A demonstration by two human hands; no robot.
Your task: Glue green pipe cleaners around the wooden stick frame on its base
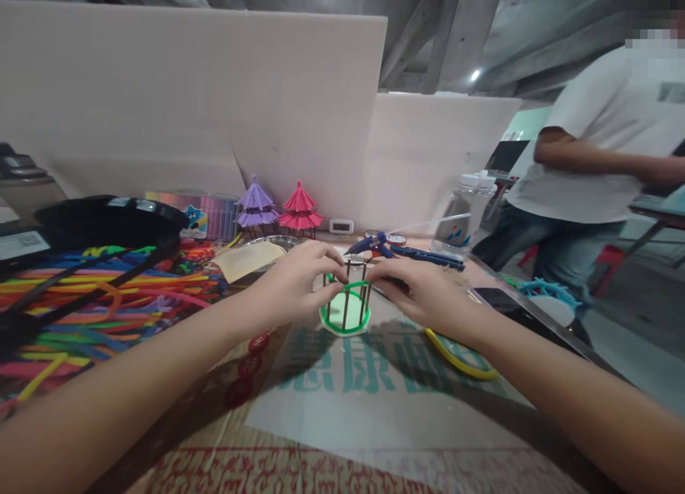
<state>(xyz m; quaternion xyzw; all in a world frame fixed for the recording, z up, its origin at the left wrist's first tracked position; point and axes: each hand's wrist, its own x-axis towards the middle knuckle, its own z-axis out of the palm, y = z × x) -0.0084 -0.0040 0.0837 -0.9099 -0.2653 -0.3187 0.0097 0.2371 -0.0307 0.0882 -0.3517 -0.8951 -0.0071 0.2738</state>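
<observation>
Before me stands a small round craft frame, with a pale base [350, 310] edged in green and several thin brown posts [345, 308] rising from it. A short green pipe cleaner [357, 285] runs across the posts near their upper part. My left hand [300, 283] is at the frame's left side, thumb and fingers pinched on the green strip's left end. From the right, my right hand [417, 288] pinches the strip's other end. The fingertips partly hide the posts and the strip's ends.
Colourful pipe cleaners [107, 301] lie in a heap at left. Behind stand purple [257, 205] and pink [300, 208] pagoda-like models, a blue glue gun [374, 244] and a clear bottle [461, 215]. A yellow pipe cleaner [460, 362] lies at right. A person [594, 130] stands beyond.
</observation>
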